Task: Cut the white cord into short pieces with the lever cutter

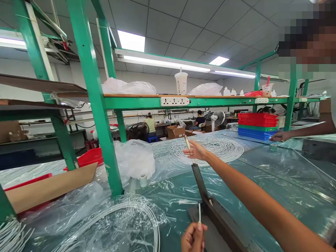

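Note:
My left hand (pixel 193 238) pinches a thin white cable (pixel 199 212) between thumb and fingers at the bottom of the view. The cable's upper end points at the pivot area of a dark metal bench lever cutter (pixel 223 224). Its lever arm (pixel 200 182) stands raised, leaning away from me. My right hand (pixel 196 151) reaches in from the right, fingers closed around the lever's handle (pixel 187 142) at its top. Where exactly the cable tip meets the cutter is hard to make out.
A coil of white cable (pixel 231 150) lies behind the lever; another coil in plastic (pixel 156 227) is at lower left. A green post (pixel 101 105) rises left. A small roll (pixel 143 180), stacked bins (pixel 257 120) and a co-worker's hand (pixel 280 136) are also on the table.

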Action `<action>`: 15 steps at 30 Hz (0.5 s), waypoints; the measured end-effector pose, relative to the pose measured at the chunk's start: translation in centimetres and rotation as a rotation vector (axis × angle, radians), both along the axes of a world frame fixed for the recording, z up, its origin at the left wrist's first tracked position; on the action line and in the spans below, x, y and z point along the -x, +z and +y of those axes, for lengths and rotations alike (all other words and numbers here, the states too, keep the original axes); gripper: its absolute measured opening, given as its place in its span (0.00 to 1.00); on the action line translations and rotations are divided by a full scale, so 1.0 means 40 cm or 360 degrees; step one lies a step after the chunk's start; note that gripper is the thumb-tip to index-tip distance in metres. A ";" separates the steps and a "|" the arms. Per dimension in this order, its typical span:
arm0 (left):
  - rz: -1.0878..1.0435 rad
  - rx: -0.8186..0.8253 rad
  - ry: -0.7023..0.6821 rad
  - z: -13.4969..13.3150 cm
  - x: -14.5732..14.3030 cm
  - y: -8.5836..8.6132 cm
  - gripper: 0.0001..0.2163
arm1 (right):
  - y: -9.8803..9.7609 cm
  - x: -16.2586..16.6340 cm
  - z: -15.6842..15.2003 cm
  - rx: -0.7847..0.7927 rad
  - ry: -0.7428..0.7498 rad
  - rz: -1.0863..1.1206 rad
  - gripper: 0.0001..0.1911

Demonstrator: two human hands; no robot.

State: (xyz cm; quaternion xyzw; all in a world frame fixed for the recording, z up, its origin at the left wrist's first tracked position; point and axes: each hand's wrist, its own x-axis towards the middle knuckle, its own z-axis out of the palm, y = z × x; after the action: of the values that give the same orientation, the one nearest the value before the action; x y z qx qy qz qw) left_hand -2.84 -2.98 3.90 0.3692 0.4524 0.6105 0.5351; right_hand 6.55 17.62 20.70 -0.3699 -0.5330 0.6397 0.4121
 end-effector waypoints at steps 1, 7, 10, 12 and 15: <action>-0.0009 -0.0028 0.0002 0.001 0.001 0.000 0.26 | -0.003 0.009 0.001 -0.0022 -0.0045 -0.0027 0.34; -0.0249 -0.0214 0.0241 0.006 0.038 0.025 0.21 | -0.034 -0.010 -0.124 -0.0389 -0.0277 -0.0167 0.14; -0.0476 -0.0296 0.0397 -0.003 0.066 0.079 0.19 | -0.104 -0.039 -0.283 -0.0421 0.0140 -0.0352 0.10; -0.0546 -0.0313 0.0418 -0.015 0.071 0.128 0.18 | -0.173 -0.042 -0.390 -0.0317 0.0625 -0.0510 0.17; -0.0486 -0.0363 0.0307 -0.039 0.042 0.197 0.16 | -0.273 -0.020 -0.496 -0.0291 0.0908 -0.0394 0.24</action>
State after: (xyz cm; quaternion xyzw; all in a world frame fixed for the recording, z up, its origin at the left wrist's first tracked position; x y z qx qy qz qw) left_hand -4.53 -4.56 11.79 0.2856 0.3273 0.7549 0.4913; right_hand 7.34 -2.23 9.77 -0.2420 -0.7165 0.6291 0.1797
